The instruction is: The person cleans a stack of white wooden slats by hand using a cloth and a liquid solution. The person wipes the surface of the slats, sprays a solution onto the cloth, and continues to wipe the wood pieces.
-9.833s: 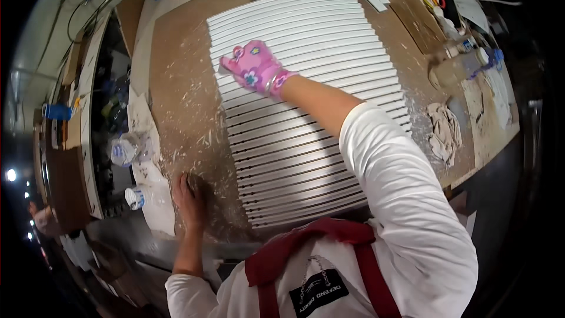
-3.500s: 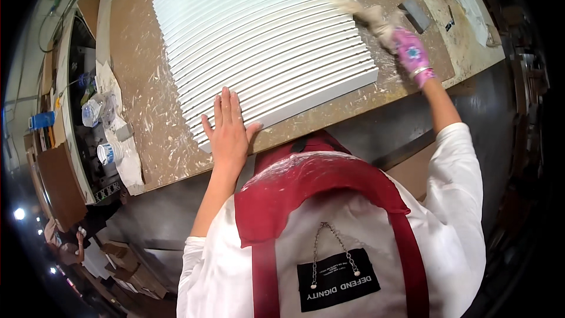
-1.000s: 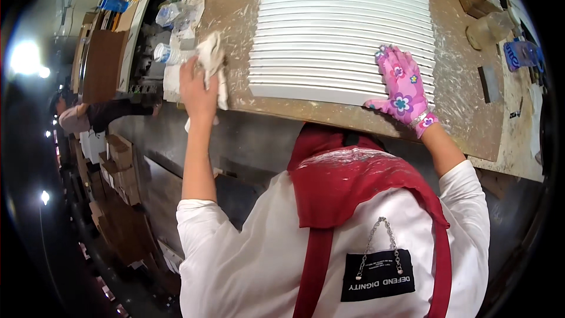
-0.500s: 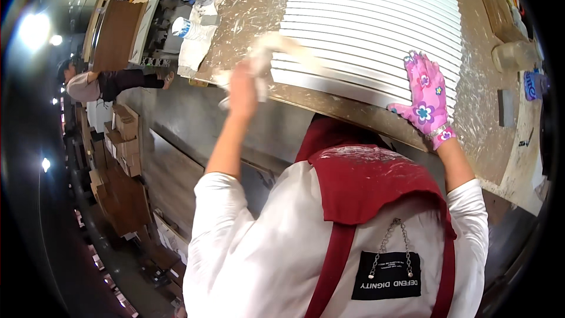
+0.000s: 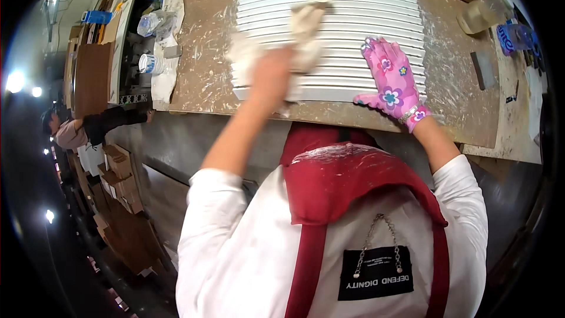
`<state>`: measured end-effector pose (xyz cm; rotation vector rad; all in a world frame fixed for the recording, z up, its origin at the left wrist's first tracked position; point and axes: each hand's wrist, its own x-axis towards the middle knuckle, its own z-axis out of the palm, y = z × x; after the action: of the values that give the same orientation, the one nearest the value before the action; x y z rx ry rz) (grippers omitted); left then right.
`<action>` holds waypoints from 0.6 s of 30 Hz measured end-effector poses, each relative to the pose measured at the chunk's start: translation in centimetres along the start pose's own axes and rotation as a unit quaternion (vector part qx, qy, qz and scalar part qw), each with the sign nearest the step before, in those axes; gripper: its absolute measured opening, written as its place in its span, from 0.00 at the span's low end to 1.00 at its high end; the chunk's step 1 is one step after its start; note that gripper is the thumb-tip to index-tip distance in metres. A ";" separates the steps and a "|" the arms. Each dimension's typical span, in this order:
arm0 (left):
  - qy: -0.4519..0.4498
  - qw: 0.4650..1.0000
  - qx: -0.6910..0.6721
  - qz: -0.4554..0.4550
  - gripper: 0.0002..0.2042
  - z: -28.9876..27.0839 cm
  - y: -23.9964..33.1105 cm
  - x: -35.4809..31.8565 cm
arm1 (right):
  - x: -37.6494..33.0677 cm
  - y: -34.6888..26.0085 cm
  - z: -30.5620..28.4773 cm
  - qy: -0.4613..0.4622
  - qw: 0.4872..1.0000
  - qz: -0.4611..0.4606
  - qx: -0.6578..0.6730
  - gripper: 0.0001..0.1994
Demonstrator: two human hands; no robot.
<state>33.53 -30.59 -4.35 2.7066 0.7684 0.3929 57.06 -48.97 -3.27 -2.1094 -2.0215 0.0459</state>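
Note:
A white slatted panel [image 5: 353, 17], like a louvred shutter, lies flat on the worktable [image 5: 203, 53]. My bare left hand [image 5: 272, 76] is blurred by motion and grips a cream cloth [image 5: 306, 26], which spreads in loose folds over the panel's near left part. My right hand [image 5: 391, 79] wears a pink flowered glove. It rests flat on the panel's near right corner, fingers stretched out and thumb apart, holding nothing.
On the left are a white tub [image 5: 150, 63] and a clear plastic bag [image 5: 156, 23]. To the right lie a grey block [image 5: 483, 70], a cloudy jar [image 5: 484, 15] and a blue-purple bottle [image 5: 518, 38]. Another person [image 5: 76, 129] stands far left, near cardboard boxes [image 5: 119, 171].
My left hand has swept the cloth from the table's near left edge rightward onto the slats. My right hand stays on the same corner; the whole view has shifted a little.

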 end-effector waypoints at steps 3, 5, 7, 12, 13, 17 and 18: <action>-0.093 0.939 0.242 -0.227 0.13 -9.5 -8.7 -4.4 | -0.1 0.3 0.5 0.029 0.999 -0.009 0.021 0.45; -0.010 0.943 0.176 -0.283 0.13 -13.5 -7.9 -5.0 | 0.3 0.1 0.4 0.022 1.000 -0.008 0.019 0.45; 0.103 0.977 0.111 -0.150 0.14 -12.2 -3.9 -2.0 | 0.3 0.1 0.4 0.008 1.000 -0.007 0.005 0.46; -0.090 0.986 -0.140 0.005 0.25 1.5 9.2 1.9 | 0.4 0.0 0.8 0.020 0.999 -0.030 -0.025 0.47; 0.018 0.991 -0.059 0.118 0.25 4.7 10.1 0.5 | 0.9 -0.5 -0.1 -0.009 1.000 -0.018 -0.010 0.47; 0.083 0.996 -0.016 0.028 0.24 3.1 0.3 -4.7 | 0.3 -0.2 0.4 0.019 0.999 -0.019 -0.018 0.48; 0.144 0.989 -0.010 -0.030 0.21 1.8 -3.3 -6.9 | 0.5 -0.3 0.1 0.017 1.000 -0.015 -0.013 0.49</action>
<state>26.94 -32.01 -8.42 2.6324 0.9140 0.7847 56.79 -48.49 -3.23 -2.0799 -2.0445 -0.0220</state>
